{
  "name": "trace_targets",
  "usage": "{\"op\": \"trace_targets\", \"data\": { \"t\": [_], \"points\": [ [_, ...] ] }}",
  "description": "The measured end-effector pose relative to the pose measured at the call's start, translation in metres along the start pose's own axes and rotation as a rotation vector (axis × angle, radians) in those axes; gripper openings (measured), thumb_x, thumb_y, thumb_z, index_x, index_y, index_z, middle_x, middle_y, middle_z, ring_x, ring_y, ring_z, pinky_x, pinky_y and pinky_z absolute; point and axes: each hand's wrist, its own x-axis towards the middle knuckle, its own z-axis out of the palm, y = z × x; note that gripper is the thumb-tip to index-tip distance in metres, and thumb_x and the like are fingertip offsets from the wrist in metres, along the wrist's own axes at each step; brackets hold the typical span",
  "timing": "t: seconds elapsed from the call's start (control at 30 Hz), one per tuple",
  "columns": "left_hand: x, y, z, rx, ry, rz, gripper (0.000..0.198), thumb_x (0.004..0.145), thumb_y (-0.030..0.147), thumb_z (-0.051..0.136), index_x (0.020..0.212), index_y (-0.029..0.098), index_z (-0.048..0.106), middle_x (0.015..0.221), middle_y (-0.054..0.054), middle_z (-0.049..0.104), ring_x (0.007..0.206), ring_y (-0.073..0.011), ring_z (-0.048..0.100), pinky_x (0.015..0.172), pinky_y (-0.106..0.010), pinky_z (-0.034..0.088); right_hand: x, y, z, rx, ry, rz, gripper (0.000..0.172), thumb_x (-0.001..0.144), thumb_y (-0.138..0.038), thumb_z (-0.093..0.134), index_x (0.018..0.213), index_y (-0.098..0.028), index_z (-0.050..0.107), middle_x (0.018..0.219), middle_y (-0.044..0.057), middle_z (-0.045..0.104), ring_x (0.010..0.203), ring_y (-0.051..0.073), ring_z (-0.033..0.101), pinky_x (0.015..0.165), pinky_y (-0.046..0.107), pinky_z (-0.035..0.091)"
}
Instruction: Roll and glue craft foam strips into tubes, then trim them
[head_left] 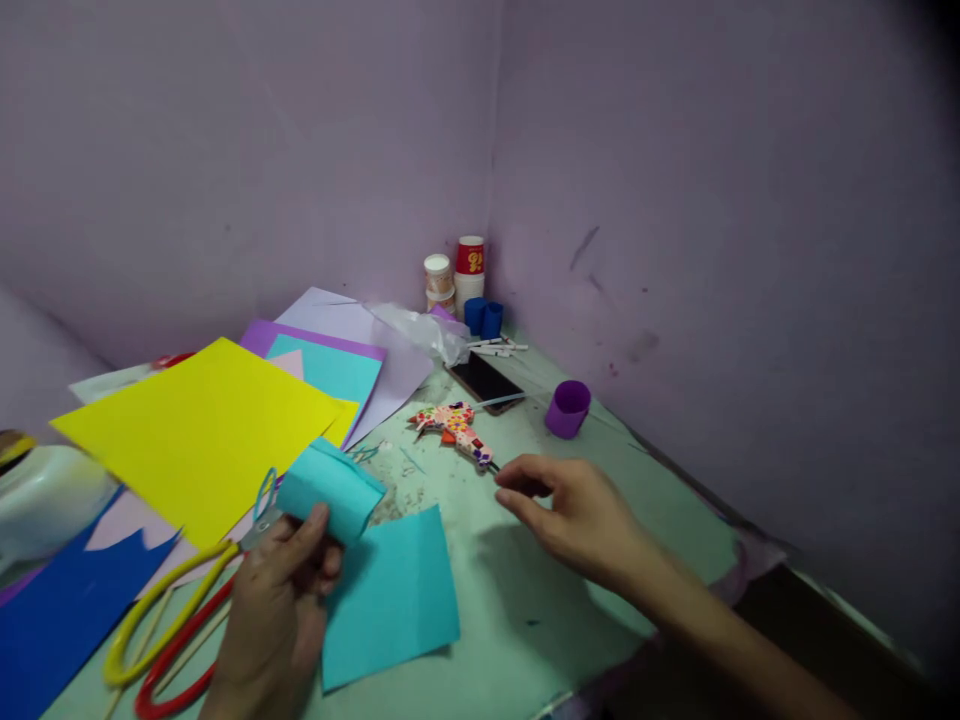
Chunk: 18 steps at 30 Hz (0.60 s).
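Observation:
My left hand [281, 590] is closed on a piece of turquoise paper [330, 488] that is curled into a tube. Below it, a flat turquoise sheet [397, 600] lies on the table. The fingers of my right hand [570, 515] are curved, with thumb and index finger apart, right by the cord end of a hot glue gun [454, 430]. Patterned in pink and flowers, the gun lies on its side with a glue stick sticking out behind it. Large scissors [180, 630] with yellow and red handles lie beside and partly behind my left hand.
Yellow card [202, 430] and other coloured sheets cover the left side. A purple paper ring [568, 409] stands near the right wall, beyond my right hand. Farther back are a phone [486, 380], a plastic bag [427, 330], blue rolls [483, 317] and stacked cups [470, 270] in the corner.

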Motion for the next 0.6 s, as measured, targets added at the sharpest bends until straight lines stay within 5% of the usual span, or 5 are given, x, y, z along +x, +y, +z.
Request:
{"op": "trace_targets", "data": {
  "t": [0.13, 0.23, 0.37, 0.6],
  "points": [
    [0.000, -0.003, -0.002, 0.019, -0.015, -0.042, 0.045, 0.034, 0.031, 0.088, 0.054, 0.018, 0.050, 0.044, 0.008, 0.047, 0.038, -0.0068, 0.042, 0.031, -0.015, 0.034, -0.007, 0.024, -0.057, -0.231, 0.301, 0.168, 0.012, 0.072, -0.035, 0.062, 0.076, -0.023, 0.063, 0.073, 0.005, 0.070, 0.067, 0.024, 0.064, 0.061, 0.036, 0.048],
    [-0.001, -0.007, -0.003, 0.048, -0.025, -0.040, 0.044, 0.037, 0.035, 0.087, 0.053, 0.018, 0.050, 0.044, 0.007, 0.046, 0.039, -0.0074, 0.041, 0.033, -0.016, 0.035, 0.005, 0.057, -0.076, -0.235, 0.433, 0.316, 0.042, 0.065, -0.038, 0.069, 0.100, -0.019, 0.059, 0.094, 0.013, 0.068, 0.073, 0.028, 0.065, 0.060, 0.039, 0.051],
    [0.001, -0.013, -0.002, 0.082, -0.010, -0.067, 0.044, 0.037, 0.038, 0.088, 0.056, 0.020, 0.052, 0.044, 0.007, 0.048, 0.041, -0.0085, 0.042, 0.033, -0.017, 0.035, 0.032, 0.087, -0.067, -0.184, 0.358, 0.215, 0.071, 0.058, -0.030, 0.073, 0.122, -0.013, 0.047, 0.117, 0.020, 0.058, 0.096, 0.032, 0.062, 0.072, 0.043, 0.052],
    [0.005, -0.015, -0.005, 0.079, 0.014, -0.147, 0.049, 0.031, 0.039, 0.089, 0.052, 0.019, 0.049, 0.040, 0.006, 0.048, 0.037, -0.0081, 0.040, 0.033, -0.017, 0.035, 0.055, 0.083, -0.055, -0.192, 0.293, 0.107, 0.051, 0.061, -0.029, 0.073, 0.109, -0.019, 0.057, 0.102, 0.009, 0.067, 0.094, 0.029, 0.062, 0.081, 0.042, 0.048]
  ]
}}
